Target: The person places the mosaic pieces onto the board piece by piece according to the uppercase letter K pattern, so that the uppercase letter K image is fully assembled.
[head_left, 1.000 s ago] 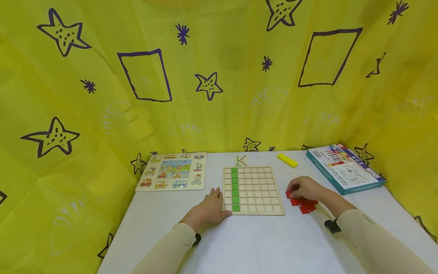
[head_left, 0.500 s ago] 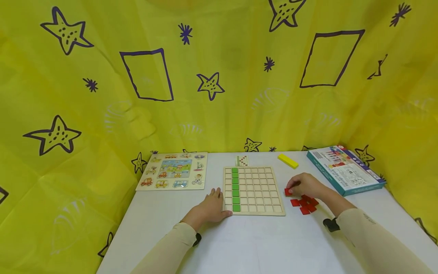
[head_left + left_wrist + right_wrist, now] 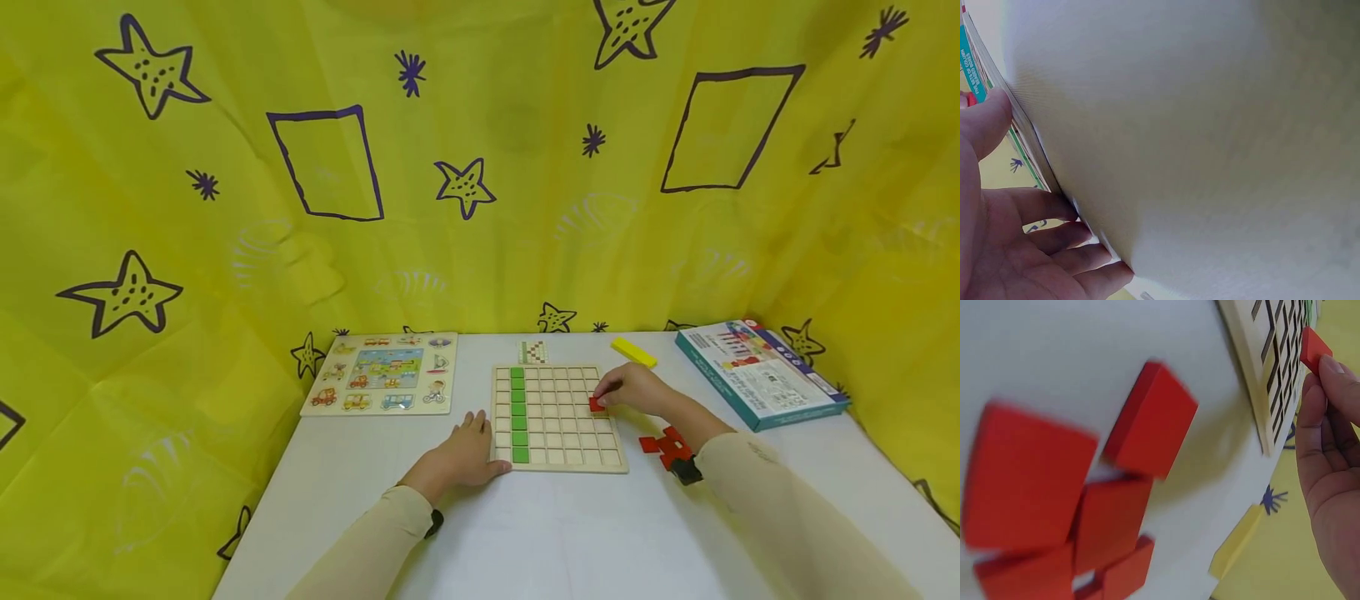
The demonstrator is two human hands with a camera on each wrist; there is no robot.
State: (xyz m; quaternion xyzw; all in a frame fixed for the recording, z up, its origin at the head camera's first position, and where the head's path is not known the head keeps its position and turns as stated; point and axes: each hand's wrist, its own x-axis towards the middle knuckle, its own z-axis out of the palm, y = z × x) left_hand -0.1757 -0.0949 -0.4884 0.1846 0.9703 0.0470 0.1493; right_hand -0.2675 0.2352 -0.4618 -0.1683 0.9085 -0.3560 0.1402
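Note:
A wooden grid board (image 3: 577, 467) lies flat in the middle of the table, with a column of green square tiles (image 3: 519, 422) near its left side. My left hand (image 3: 461, 454) rests at the board's lower left edge, fingers extended and thumb at the front corner. In the left wrist view, the fingertips (image 3: 1119, 275) touch along the edge. Over the board's right side, my right hand (image 3: 636, 389) pinches a red square tile (image 3: 596, 405) between thumb and fingers. Several loose red tiles (image 3: 671, 446) lie right of the board, partly hidden by the right wrist strap.
Behind the board lies a small pattern card (image 3: 533, 352). A yellow block (image 3: 633, 352) and a teal-edged box (image 3: 761, 375) sit at the back right. At the back left is a picture puzzle board (image 3: 386, 371). A yellow patterned curtain (image 3: 480, 250) encloses the table.
My right hand has picked a red tile from the loose ones and carried it left and away from me, over the board's right side. The left hand has stayed at the board's edge.

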